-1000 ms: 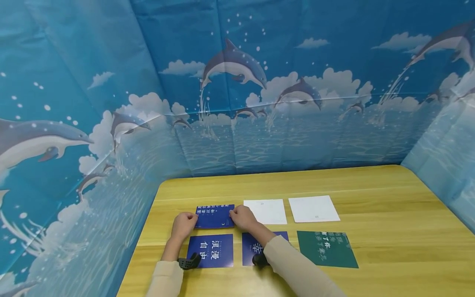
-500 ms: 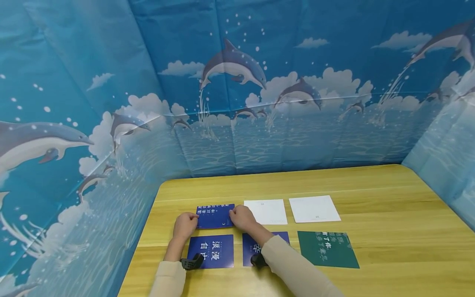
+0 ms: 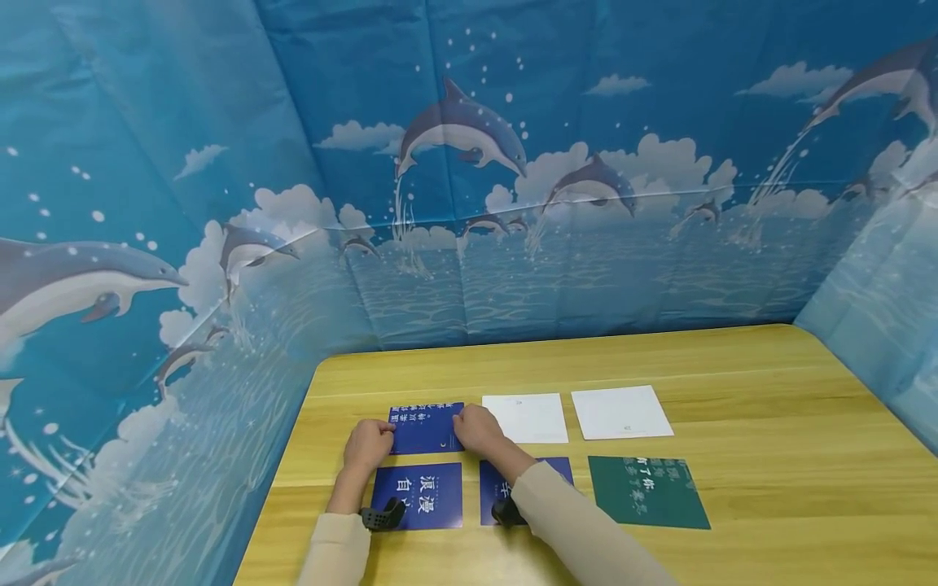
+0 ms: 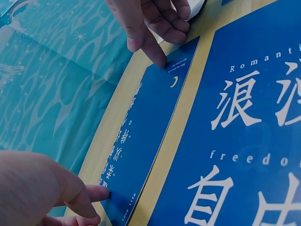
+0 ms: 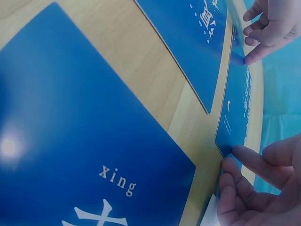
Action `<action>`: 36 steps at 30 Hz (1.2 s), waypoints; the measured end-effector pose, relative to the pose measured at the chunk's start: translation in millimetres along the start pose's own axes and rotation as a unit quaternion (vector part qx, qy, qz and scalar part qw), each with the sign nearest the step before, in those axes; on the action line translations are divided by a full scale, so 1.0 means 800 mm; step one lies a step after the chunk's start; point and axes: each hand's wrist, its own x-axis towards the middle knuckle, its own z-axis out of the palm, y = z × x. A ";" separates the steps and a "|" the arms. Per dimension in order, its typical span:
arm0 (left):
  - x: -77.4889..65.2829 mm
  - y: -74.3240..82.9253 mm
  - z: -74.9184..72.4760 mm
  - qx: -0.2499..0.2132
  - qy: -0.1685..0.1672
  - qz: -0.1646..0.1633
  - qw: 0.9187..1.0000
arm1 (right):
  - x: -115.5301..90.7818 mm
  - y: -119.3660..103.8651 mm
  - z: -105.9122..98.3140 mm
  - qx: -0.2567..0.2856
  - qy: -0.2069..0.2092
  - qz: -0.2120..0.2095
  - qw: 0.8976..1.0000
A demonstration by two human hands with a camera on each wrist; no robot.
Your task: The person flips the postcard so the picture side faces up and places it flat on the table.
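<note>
A dark blue card [image 3: 427, 428] with white lettering and a small crescent moon lies at the back left of the row. At its left edge my left hand [image 3: 369, 444] pinches the card with thumb and fingers. My right hand [image 3: 479, 430] grips the right end, an index fingertip [image 5: 237, 151] on the printed face and other fingers at the edge. In the left wrist view both hands bracket the card. Just nearer lies another blue card [image 3: 436, 496] with large white characters, partly covered by the left wrist's black strap [image 3: 384, 515].
Under my right forearm is a further blue card [image 3: 493, 480]. A green card [image 3: 645, 492] lies to its right. Two white cards [image 3: 535, 417] [image 3: 621, 413] lie in the back row. The wooden table [image 3: 791, 439] meets a dolphin-print curtain [image 3: 586, 268] behind and at the sides.
Both hands stay at the ends of the blue card. Its near edge has come slightly lower, and its lettering has shifted and reads more clearly. My left hand has moved slightly right.
</note>
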 end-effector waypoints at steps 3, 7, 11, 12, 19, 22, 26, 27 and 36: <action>0.000 -0.001 0.002 -0.011 0.002 -0.003 1.000 | 0.000 0.002 0.002 -0.001 0.003 -0.001 1.000; 0.000 -0.003 0.003 -0.019 0.002 -0.006 1.000 | -0.002 0.002 0.002 0.004 0.005 0.000 1.000; -0.001 -0.004 0.002 -0.026 0.000 -0.016 1.000 | -0.004 0.002 0.003 0.000 0.008 -0.009 1.000; -0.001 -0.004 0.002 -0.026 -0.001 -0.017 1.000 | -0.005 0.002 0.003 -0.002 0.011 -0.014 1.000; 0.000 -0.003 0.005 -0.029 -0.003 -0.020 0.999 | -0.005 0.004 0.004 -0.009 0.013 -0.011 1.000; 0.000 0.000 0.006 -0.041 0.001 -0.018 0.999 | -0.005 0.004 0.002 -0.011 0.015 -0.016 1.000; -0.005 0.007 0.010 -0.076 0.016 -0.013 0.997 | -0.004 0.006 -0.002 -0.017 0.033 -0.033 0.999; -0.007 0.009 0.012 -0.088 0.022 -0.013 0.996 | -0.004 0.007 -0.003 -0.015 0.036 -0.035 0.999; -0.024 0.034 0.027 -0.199 0.029 0.004 0.980 | -0.015 0.029 -0.017 0.037 0.071 -0.034 0.996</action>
